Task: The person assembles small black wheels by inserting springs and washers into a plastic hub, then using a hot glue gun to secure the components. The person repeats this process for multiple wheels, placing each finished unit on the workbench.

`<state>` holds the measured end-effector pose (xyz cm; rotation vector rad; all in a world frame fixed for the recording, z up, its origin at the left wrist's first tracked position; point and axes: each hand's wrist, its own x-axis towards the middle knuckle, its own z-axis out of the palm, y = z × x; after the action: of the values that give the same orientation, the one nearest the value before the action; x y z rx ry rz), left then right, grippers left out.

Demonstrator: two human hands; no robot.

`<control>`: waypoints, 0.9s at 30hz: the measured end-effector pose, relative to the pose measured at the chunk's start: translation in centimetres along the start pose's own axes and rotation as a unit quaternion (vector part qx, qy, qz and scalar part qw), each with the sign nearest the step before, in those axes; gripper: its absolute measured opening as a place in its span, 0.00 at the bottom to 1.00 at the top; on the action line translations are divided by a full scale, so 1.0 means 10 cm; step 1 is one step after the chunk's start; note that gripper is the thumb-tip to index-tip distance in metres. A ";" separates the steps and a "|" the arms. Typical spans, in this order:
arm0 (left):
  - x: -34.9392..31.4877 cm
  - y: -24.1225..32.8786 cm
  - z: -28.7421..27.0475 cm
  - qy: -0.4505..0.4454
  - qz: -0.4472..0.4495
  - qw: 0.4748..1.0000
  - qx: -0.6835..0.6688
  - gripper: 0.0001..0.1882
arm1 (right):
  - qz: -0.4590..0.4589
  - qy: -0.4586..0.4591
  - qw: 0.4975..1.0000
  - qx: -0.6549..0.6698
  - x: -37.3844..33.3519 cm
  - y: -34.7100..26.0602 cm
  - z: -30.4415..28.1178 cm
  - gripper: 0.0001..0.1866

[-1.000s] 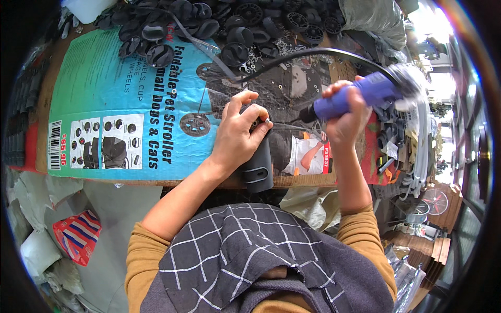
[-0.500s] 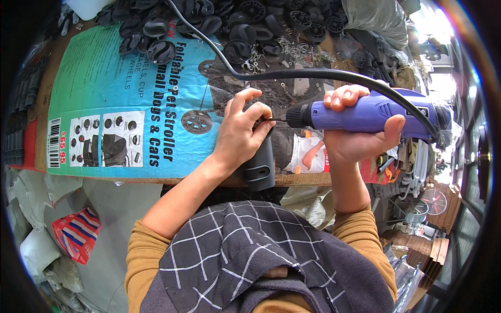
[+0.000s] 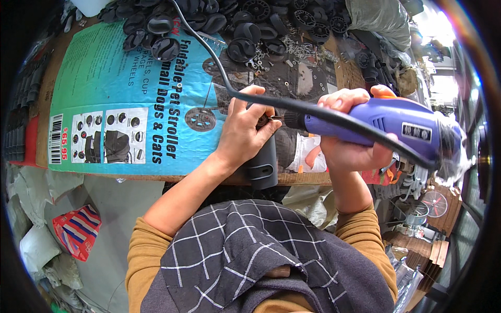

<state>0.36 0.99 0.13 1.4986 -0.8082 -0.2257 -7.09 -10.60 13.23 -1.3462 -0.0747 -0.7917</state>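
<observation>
My left hand (image 3: 241, 134) is closed round the upper end of a dark grey plastic tube-like part (image 3: 263, 166). Thumb and fingers pinch near a small hole or fitting at its top. From the right, my right hand (image 3: 347, 148) grips a purple corded electric screwdriver (image 3: 394, 117). Its black chuck (image 3: 295, 120) points left, and the thin bit reaches to my left fingertips. Whether a screw sits at the bit's tip is too small to tell. The black cord (image 3: 334, 117) passes in front of the tool and hides part of it.
A flattened blue-green printed carton (image 3: 112, 112) covers much of the table. Black plastic wheels and caps (image 3: 245, 39) are heaped at the back, with loose metal screws and washers (image 3: 295, 49) beside them. A plastic bag (image 3: 378, 23) lies at the back right.
The screwdriver has drawn slightly right and rolled, showing a label on its side. Its cord hangs lower, now across the tool body. My left hand keeps hold of the grey part.
</observation>
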 end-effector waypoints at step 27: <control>0.08 0.01 -0.07 -0.013 -0.017 0.999 0.039 0.22 | 0.089 -0.089 0.985 -0.119 -0.01 -0.05 0.25 0.45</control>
<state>1.26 1.08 0.60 1.5867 -0.8217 -0.2422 -6.48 -8.31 14.23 -1.6247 0.0007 -0.5390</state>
